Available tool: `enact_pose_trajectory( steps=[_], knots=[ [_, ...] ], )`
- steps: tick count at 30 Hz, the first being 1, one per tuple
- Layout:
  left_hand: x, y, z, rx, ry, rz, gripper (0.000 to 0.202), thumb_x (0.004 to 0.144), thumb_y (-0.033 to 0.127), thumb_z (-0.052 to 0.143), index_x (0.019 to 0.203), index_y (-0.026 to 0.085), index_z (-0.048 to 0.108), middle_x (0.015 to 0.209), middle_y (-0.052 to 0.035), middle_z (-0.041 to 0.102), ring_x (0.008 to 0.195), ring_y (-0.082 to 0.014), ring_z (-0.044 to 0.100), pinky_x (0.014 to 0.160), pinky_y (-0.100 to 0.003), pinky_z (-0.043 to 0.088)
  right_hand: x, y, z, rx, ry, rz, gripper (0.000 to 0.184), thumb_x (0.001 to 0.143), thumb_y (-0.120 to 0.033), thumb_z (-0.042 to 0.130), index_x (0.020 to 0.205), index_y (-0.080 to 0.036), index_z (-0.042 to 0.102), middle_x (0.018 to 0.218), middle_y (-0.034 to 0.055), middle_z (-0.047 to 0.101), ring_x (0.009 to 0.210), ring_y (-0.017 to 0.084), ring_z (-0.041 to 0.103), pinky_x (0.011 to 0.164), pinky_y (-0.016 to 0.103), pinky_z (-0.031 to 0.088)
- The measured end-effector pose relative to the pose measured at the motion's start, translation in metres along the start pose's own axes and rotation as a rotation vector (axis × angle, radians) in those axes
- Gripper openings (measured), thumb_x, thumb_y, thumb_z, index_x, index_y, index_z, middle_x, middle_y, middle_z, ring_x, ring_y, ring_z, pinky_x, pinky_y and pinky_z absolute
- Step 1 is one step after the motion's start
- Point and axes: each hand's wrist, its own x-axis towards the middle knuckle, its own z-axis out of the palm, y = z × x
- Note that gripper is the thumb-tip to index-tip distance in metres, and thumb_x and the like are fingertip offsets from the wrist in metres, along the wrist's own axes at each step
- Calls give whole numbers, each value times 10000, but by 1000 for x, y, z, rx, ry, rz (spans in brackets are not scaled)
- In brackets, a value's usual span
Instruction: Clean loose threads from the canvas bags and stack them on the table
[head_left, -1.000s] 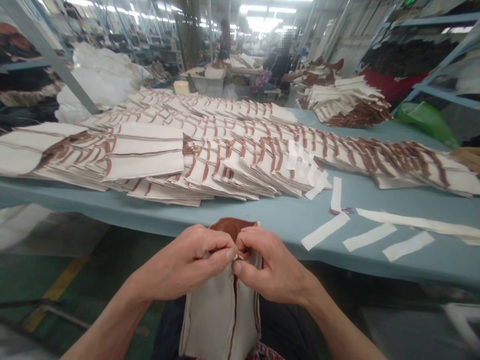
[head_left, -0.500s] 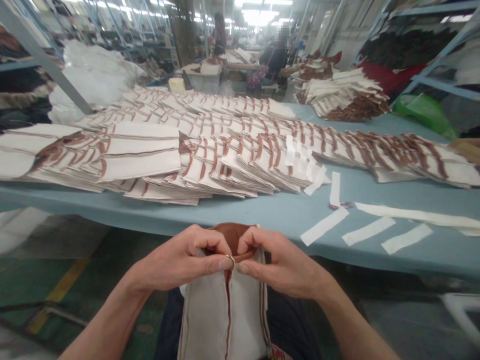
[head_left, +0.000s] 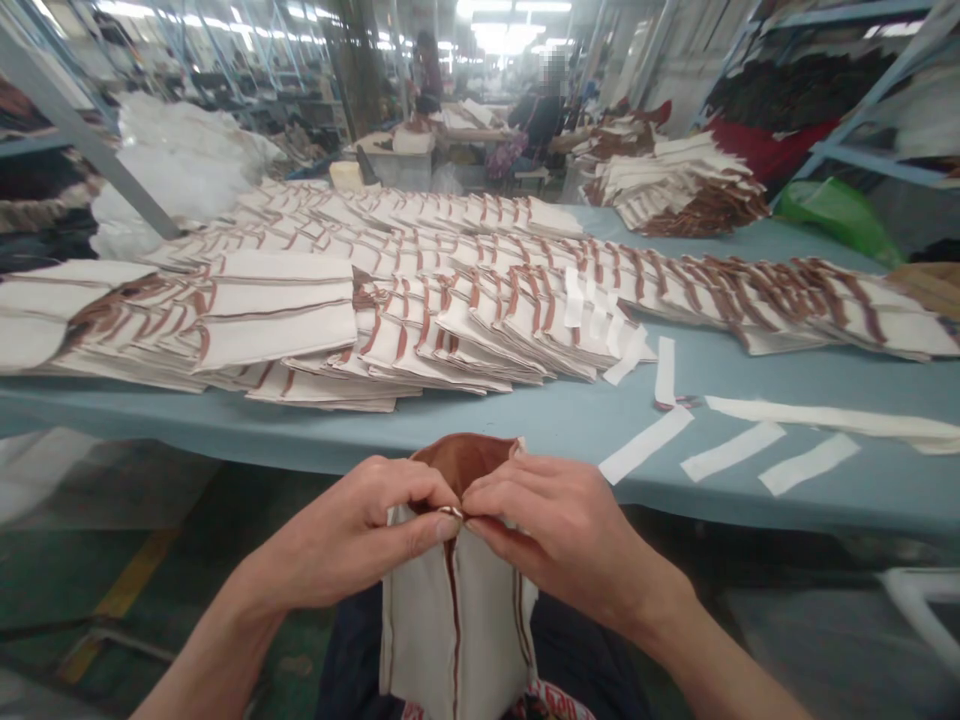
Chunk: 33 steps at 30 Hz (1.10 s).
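A sewn tube (head_left: 487,630), off-white outside and brown inside, stands upright over my lap with its mouth at the top. A dark seam runs down its near side. My left hand (head_left: 375,535) pinches the near rim at the seam between thumb and forefinger. Beside it, thumb and fingers closed, my right hand (head_left: 559,540) grips the same rim just right of the seam. The fingertips of both hands nearly meet, and the bit of edge between them is mostly hidden. The tube's far brown wall shows behind the hands.
A blue-covered table (head_left: 510,425) lies ahead, bearing overlapping rows of similar sewn pieces (head_left: 472,330). White strips (head_left: 646,445) lie at right, by a long pale band (head_left: 817,418). Further back are a pile of pieces (head_left: 675,185), a green bag (head_left: 836,215) and a seated person (head_left: 536,115).
My right hand has moved left and turned, its fingers now closed together at the seam against my left fingertips. The tube's lower end has come up slightly into view.
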Motion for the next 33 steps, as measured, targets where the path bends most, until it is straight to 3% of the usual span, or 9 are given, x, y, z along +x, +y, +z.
enact_pose_trajectory(
  steps=[9,14,18,25,28,33],
  knots=[
    [-2,-5,1,-79,20,-33,240,965,277,596,784,153,694,720,30,650,663,-101,538,642,-186,399,3,-5,-1,-172,-104,-5,245,1045,-166,533,862,-170,695,816,58,800,745,197,754,742,319,548],
    [-1,-4,2,-80,17,-69,272,968,301,582,775,145,693,711,21,642,663,-111,531,636,-201,394,7,-7,2,-291,-93,-23,262,989,-116,542,762,-178,655,651,36,724,574,184,675,554,307,408],
    [0,-4,6,-91,34,-87,280,958,300,571,741,149,663,640,46,557,614,-102,465,580,-202,346,8,-8,5,-323,-42,-24,278,918,-82,512,675,-193,590,573,11,671,484,154,621,510,304,328],
    [5,-2,18,-158,-4,-156,246,867,193,552,636,183,467,584,78,401,554,-83,342,521,-202,274,8,3,9,-229,17,64,174,813,-91,515,706,-205,589,588,-11,695,515,135,630,561,260,365],
    [5,-4,19,-192,5,-193,246,845,201,550,626,192,437,582,80,379,550,-83,319,512,-204,268,10,8,8,-117,-24,106,143,776,-84,536,726,-200,605,619,-8,706,516,122,588,568,250,367],
    [3,-5,17,-204,11,-245,206,835,219,540,647,186,463,611,71,410,572,-87,345,525,-211,283,17,8,2,163,-151,304,137,741,-66,585,714,-197,613,605,-54,629,493,86,473,530,213,328]
  ],
)
